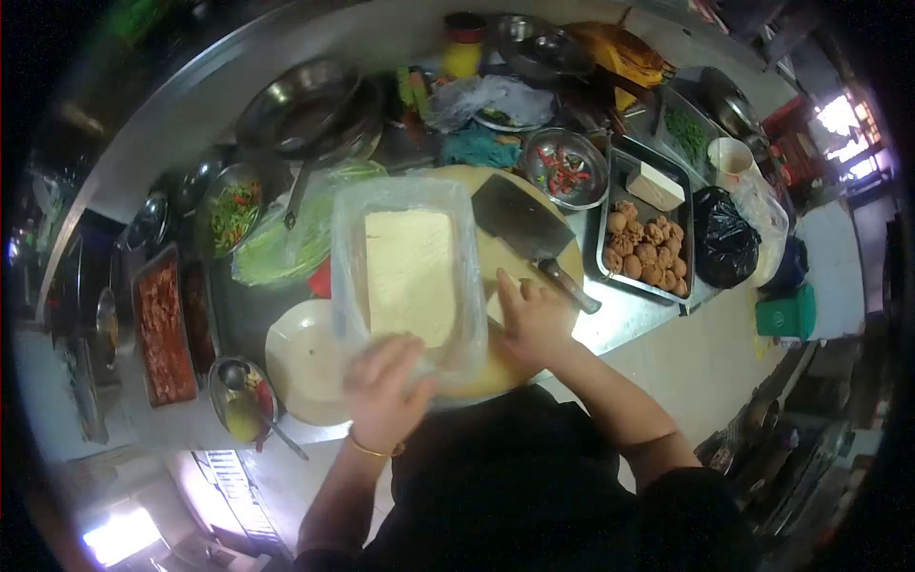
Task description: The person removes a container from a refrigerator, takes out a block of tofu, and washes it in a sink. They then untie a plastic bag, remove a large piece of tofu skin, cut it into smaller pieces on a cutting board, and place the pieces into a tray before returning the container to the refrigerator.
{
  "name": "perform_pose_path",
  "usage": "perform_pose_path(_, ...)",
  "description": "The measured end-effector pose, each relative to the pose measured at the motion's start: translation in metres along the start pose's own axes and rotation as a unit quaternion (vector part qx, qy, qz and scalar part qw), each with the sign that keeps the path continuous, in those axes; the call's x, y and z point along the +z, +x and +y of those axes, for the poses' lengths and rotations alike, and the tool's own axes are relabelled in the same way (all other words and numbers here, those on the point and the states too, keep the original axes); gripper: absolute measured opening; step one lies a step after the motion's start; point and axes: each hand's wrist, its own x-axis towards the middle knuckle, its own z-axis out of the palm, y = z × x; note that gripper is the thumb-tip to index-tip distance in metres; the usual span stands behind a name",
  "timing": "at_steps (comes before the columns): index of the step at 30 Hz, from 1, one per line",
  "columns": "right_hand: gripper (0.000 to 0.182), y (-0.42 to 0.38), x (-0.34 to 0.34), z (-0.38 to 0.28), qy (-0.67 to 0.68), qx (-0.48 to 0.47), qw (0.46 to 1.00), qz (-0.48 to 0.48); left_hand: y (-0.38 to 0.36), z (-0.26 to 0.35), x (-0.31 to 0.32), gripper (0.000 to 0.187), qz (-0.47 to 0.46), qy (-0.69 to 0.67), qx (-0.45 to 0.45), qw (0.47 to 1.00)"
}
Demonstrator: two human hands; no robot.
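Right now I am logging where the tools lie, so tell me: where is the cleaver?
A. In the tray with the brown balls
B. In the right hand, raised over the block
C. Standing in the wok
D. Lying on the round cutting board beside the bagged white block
D: the cleaver lies flat on the cutting board, right of the bagged white block, while the right hand rests on the board with nothing in it.

Steel counter [629, 329] carries cutting board [505, 262], tray [610, 205], plate [300, 367], bowls.
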Motion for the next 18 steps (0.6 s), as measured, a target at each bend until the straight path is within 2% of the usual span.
perform_pose_path(1, 0.09, 0.002, -0.004, -0.007, 0.016, 0.04, 0.997, -0.06, 0.003, -0.011, -0.011, 0.044, 0.031, 0.013, 0.001, 0.999)
perform_pose_path(4, 0.095, 0.009, 0.022, 0.033, 0.116, -0.008, 0.993, 0.036, 0.002, -0.046, -0.028, 0.047, 0.042, 0.083, -0.043, 0.995)
perform_pose_path(5, 0.091, 0.015, 0.025, 0.055, 0.174, -0.086, 0.978, 0.078, -0.002, -0.052, -0.029, 0.052, 0.035, 0.039, -0.088, 0.995)
perform_pose_path(6, 0.09, 0.012, 0.013, 0.06, 0.337, -0.029, 0.941, 0.002, -0.009, -0.057, -0.029, 0.057, 0.028, -0.006, -0.131, 0.991)
perform_pose_path(7, 0.09, 0.01, -0.002, 0.065, 0.486, 0.029, 0.87, -0.072, -0.015, -0.062, -0.026, 0.062, 0.023, -0.051, -0.173, 0.983)
perform_pose_path(8, 0.089, 0.008, -0.018, 0.066, 0.617, 0.085, 0.769, -0.143, -0.021, -0.067, -0.022, 0.066, 0.024, -0.139, -0.223, 0.965)
perform_pose_path(10, 0.09, 0.008, -0.042, 0.067, 0.67, 0.079, 0.727, -0.13, -0.032, -0.078, -0.008, 0.074, 0.025, -0.31, -0.314, 0.897)
perform_pose_path(11, 0.096, 0.02, -0.052, 0.064, 0.664, 0.023, 0.738, -0.118, -0.032, -0.082, -0.003, 0.075, 0.024, -0.339, -0.308, 0.889)
perform_pose_path(12, 0.094, 0.028, -0.072, 0.047, 0.642, -0.016, 0.759, -0.108, -0.03, -0.086, 0.001, 0.076, 0.02, -0.367, -0.3, 0.88)
perform_pose_path(13, 0.094, 0.037, -0.097, 0.022, 0.584, -0.066, 0.803, -0.101, -0.028, -0.089, 0.005, 0.077, 0.014, -0.395, -0.291, 0.871)
perform_pose_path(14, 0.094, 0.051, -0.114, -0.001, 0.521, -0.115, 0.84, -0.093, -0.026, -0.09, 0.011, 0.076, 0.019, -0.365, -0.284, 0.887)
perform_pose_path(15, 0.091, 0.073, -0.113, -0.014, 0.426, -0.228, 0.875, -0.029, -0.024, -0.092, 0.016, 0.076, 0.026, -0.332, -0.276, 0.902)
perform_pose_path(16, 0.088, 0.094, -0.111, -0.03, 0.318, -0.337, 0.886, 0.036, -0.021, -0.094, 0.019, 0.075, 0.036, -0.297, -0.269, 0.916)
perform_pose_path(18, 0.086, 0.121, -0.111, -0.073, 0.149, -0.333, 0.93, 0.052, -0.02, -0.096, 0.018, 0.072, 0.024, -0.343, -0.284, 0.895)
